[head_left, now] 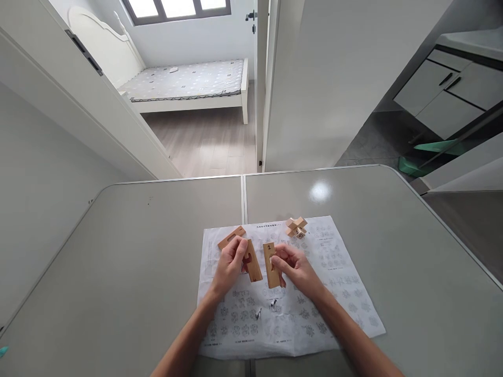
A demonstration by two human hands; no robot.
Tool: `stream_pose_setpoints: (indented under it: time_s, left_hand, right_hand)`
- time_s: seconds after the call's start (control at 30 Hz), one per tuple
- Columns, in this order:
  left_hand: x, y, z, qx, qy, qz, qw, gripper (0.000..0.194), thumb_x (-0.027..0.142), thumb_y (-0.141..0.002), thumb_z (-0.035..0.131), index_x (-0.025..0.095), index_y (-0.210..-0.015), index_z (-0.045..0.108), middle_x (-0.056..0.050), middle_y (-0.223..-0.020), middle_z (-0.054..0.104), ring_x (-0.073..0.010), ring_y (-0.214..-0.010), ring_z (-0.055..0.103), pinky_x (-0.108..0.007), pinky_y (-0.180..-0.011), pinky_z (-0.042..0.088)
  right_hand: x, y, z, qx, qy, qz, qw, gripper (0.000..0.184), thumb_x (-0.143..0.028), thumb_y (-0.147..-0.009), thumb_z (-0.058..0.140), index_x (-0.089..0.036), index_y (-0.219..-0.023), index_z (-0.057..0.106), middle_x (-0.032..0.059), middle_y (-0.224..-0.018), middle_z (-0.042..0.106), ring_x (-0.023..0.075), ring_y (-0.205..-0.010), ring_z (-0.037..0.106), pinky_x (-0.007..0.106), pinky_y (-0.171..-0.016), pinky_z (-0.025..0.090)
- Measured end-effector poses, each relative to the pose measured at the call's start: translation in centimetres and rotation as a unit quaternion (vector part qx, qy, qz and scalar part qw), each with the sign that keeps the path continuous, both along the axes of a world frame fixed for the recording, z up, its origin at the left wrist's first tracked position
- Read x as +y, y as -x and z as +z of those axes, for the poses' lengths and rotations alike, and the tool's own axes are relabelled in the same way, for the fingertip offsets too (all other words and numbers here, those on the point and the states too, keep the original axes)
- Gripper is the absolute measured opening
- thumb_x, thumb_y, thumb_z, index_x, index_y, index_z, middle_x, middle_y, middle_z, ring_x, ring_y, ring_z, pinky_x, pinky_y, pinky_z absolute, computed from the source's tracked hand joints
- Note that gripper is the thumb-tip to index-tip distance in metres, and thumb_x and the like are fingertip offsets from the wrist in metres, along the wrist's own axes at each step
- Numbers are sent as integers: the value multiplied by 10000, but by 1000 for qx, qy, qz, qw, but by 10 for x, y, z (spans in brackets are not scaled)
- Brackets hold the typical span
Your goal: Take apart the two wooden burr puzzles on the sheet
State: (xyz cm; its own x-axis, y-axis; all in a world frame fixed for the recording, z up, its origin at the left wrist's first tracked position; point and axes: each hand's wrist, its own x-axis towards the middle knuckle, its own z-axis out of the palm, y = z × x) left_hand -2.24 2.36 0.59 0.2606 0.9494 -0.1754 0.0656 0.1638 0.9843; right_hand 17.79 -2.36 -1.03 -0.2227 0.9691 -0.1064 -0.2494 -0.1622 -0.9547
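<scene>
My left hand (231, 260) pinches a flat wooden puzzle piece (255, 267) with a cut-out in it, tilted a little. Between the thumb and fingers of my right hand (295, 266) is another flat wooden puzzle piece (270, 277), marked "2" at its top and held nearly upright. A small gap separates the two pieces. Behind my left hand, a third slotted wooden piece (234, 234) lies on the paper. An interlocked wooden block puzzle (296, 227) sits farther right. Two tiny dark-and-white objects (258, 313) lie below the hands, too small to name.
A large printed sheet (291, 335) with rows of small diagrams is spread under the hands. The grey table (129, 277) has a seam down its middle and a pale raised edge. Beyond it are a doorway, a bed (192, 81) and, at right, white cabinets (444, 86).
</scene>
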Motion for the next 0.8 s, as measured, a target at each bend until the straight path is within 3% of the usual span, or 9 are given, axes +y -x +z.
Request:
stream_pose_setpoints:
  time_s: [0.27, 0.6, 0.8]
  left_hand:
    - [-4, -2, -6, 118, -97, -83, 985, 363, 489, -1058, 468, 192, -905, 608, -9, -760, 657, -142, -661, 591, -247, -625, 473]
    - [-3, -1, -12, 150, -108, -84, 979, 276, 448, -1017, 553, 198, -934, 637, 10, -713, 622, -140, -616, 531, -247, -591, 406]
    - [-4, -2, -7, 151, -120, -85, 978, 278, 446, -989, 608, 188, -889, 639, 16, -683, 603, -127, -591, 505, -240, -572, 381]
  right_hand:
    - [-4, 10, -5, -80, -41, -13, 996, 324, -503, -1002, 643, -209, -1136, 653, -45, -658, 613, 117, -448, 577, 244, -443, 481]
    - [-6, 14, -5, -123, -61, -27, 990, 315, -485, -1015, 623, -225, -1193, 625, -55, -648, 580, 141, -470, 593, 273, -466, 489]
    - [-7, 13, -3, -136, -69, -18, 988, 302, -477, -1039, 590, -227, -1206, 621, -44, -648, 593, 153, -503, 599, 284, -499, 496]
